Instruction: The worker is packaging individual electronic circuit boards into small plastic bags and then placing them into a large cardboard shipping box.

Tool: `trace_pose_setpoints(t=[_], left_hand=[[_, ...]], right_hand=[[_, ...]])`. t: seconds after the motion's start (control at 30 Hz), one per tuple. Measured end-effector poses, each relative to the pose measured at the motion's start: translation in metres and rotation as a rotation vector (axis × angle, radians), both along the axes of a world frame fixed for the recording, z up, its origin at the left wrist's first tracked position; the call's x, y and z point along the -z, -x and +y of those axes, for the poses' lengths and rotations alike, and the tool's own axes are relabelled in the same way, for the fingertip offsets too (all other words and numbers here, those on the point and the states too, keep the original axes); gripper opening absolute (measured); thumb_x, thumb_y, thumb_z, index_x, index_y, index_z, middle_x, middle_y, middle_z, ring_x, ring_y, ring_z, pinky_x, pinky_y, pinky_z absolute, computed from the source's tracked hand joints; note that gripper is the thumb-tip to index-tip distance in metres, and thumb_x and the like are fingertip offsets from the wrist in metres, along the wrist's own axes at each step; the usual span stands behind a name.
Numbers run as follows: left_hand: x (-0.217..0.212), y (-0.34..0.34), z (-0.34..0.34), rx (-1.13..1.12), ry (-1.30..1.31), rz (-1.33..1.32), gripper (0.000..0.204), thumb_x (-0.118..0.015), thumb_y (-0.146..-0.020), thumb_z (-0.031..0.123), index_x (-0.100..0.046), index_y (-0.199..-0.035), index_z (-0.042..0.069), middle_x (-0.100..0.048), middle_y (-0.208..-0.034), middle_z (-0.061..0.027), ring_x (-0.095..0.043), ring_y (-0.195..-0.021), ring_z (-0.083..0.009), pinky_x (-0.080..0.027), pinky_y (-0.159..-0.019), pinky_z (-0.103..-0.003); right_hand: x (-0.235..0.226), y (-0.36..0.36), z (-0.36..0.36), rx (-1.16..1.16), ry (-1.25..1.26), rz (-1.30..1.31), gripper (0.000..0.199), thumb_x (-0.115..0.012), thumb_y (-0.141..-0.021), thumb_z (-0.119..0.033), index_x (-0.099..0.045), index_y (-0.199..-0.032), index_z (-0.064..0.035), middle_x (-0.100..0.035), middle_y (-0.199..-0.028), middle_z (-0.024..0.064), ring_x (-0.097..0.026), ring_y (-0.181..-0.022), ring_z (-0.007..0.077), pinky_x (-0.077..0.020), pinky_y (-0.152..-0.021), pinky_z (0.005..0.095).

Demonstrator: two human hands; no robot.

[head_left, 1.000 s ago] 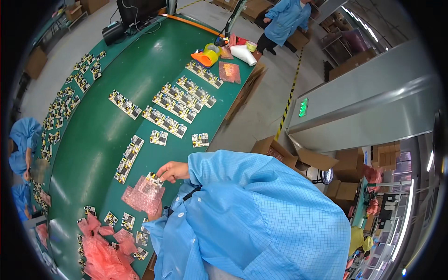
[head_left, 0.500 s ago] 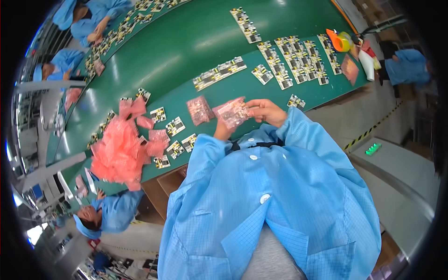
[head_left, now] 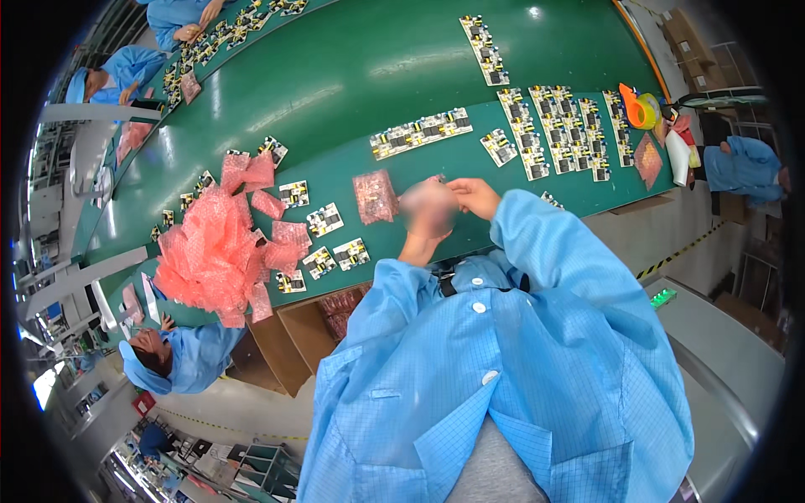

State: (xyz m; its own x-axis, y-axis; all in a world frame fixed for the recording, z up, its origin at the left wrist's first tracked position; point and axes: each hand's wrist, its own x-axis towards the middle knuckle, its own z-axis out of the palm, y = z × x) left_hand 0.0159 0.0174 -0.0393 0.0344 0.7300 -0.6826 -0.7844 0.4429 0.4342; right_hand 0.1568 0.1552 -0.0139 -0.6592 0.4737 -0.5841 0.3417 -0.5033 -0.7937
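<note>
Two hands together at the table's near edge, just above picture centre. Left hand [head_left: 426, 210] motion-blurred, fingers curled; whether pinched shut on anything, cannot tell. Right hand [head_left: 475, 196] touching it at 3 o'clock, fingers bent inward toward the left; grip also unclear. One pink bubble bag [head_left: 375, 196] flat on the green table [head_left: 335, 92], just beside the left hand at 9 o'clock, not touched. Four loose circuit boards [head_left: 324, 220] further toward 9 o'clock, near one heap of pink bags [head_left: 214, 256]. One long strip of boards [head_left: 422, 132] at 12 o'clock. One open cardboard box [head_left: 293, 331] at 7 o'clock, below the table edge.
</note>
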Motion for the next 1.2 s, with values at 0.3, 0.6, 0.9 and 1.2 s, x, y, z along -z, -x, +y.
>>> trace_pose_setpoints(t=[0.3,0.6,0.9,1.2], left_hand=[[0.004,-0.027,0.033,0.144,0.178,0.009,0.089,-0.025,-0.088,0.076,-0.042,-0.135,0.002,-0.057,-0.12,-0.0134,-0.058,-0.104,-0.0276,-0.046,-0.087,-0.044],[0.01,-0.131,0.048,0.792,-0.034,0.429,0.029,-0.051,-0.098,0.03,-0.065,-0.098,0.005,-0.065,-0.082,-0.0033,-0.059,-0.069,-0.011,-0.047,-0.061,-0.025],[-0.017,-0.44,0.124,1.402,-0.783,0.49,0.021,-0.058,-0.083,0.002,-0.049,-0.064,0.006,-0.061,-0.074,-0.0025,-0.048,-0.066,-0.0082,-0.041,-0.056,-0.025],[-0.105,-0.795,0.117,1.865,-0.483,-0.077,0.036,-0.045,-0.099,0.005,-0.048,-0.134,0.009,-0.059,-0.122,-0.0086,-0.06,-0.105,-0.0174,-0.048,-0.093,-0.031]], right_hand=[[0.081,0.053,0.035,-0.007,-0.816,-0.135,0.039,-0.066,-0.083,-0.017,-0.062,-0.121,-0.0068,-0.066,-0.112,0.0148,-0.065,-0.098,0.0299,-0.0518,-0.088,0.0367],[0.029,-0.139,-0.055,0.337,-0.659,-0.063,0.013,-0.062,-0.084,-0.018,-0.065,-0.094,-0.0095,-0.067,-0.084,0.011,-0.066,-0.078,0.0251,-0.0532,-0.072,0.0365],[0.068,-0.511,-0.135,1.38,-0.278,-0.079,0.016,-0.068,-0.09,-0.015,-0.055,-0.087,-0.0058,-0.059,-0.07,0.0046,-0.055,-0.061,0.0116,-0.043,-0.052,0.027],[0.008,-0.791,-0.152,1.668,-0.353,-0.074,0.023,-0.064,-0.093,-0.022,-0.055,-0.101,-0.0029,-0.063,-0.092,0.0069,-0.059,-0.085,0.0135,-0.0497,-0.074,0.028]])
